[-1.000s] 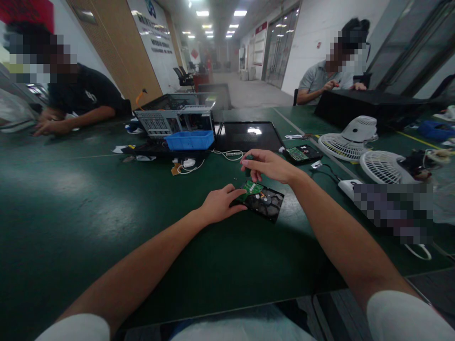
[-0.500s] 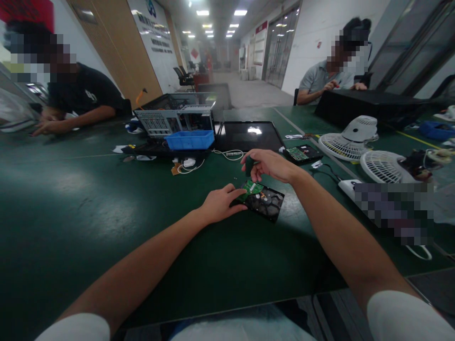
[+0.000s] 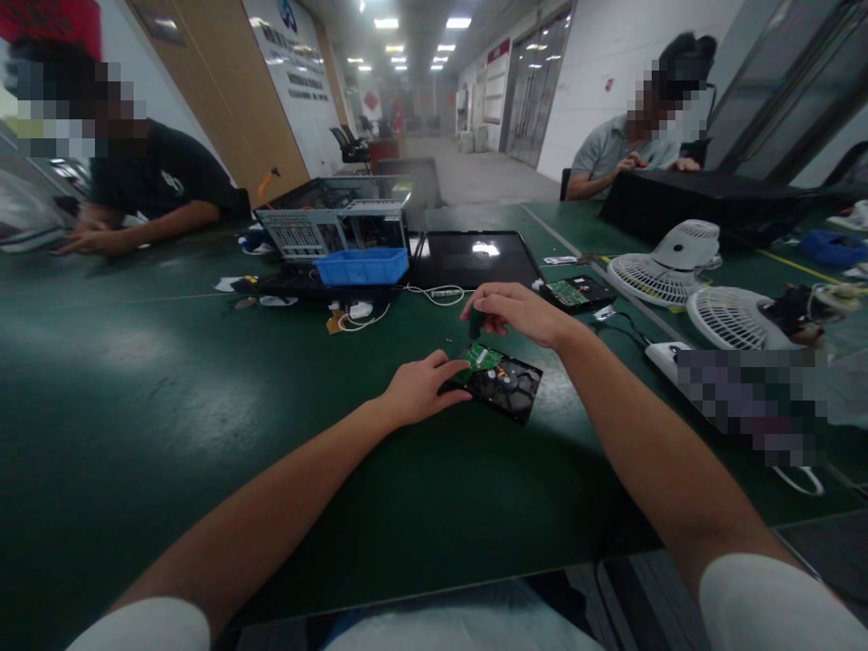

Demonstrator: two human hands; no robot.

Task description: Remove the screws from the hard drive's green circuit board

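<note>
A hard drive (image 3: 510, 387) lies on the green table with its green circuit board (image 3: 484, 358) facing up. My left hand (image 3: 429, 387) grips the drive's left end, thumb and fingers on its edges. Above the board, my right hand (image 3: 505, 312) is closed around the dark handle of a screwdriver (image 3: 476, 324). The screwdriver stands nearly upright, pointing down at the board's far left part. I cannot make out exactly where its tip touches.
Beyond the drive are a blue tray (image 3: 363, 268), an open computer case (image 3: 305, 237) and a black panel (image 3: 475, 259). A second hard drive (image 3: 578, 292), white fans (image 3: 655, 271) and a power strip (image 3: 668, 357) sit to the right. Two people sit across the table.
The right hand's fingers have curled in more around the screwdriver handle, which stands a little differently. My left hand and the hard drive stay in place.
</note>
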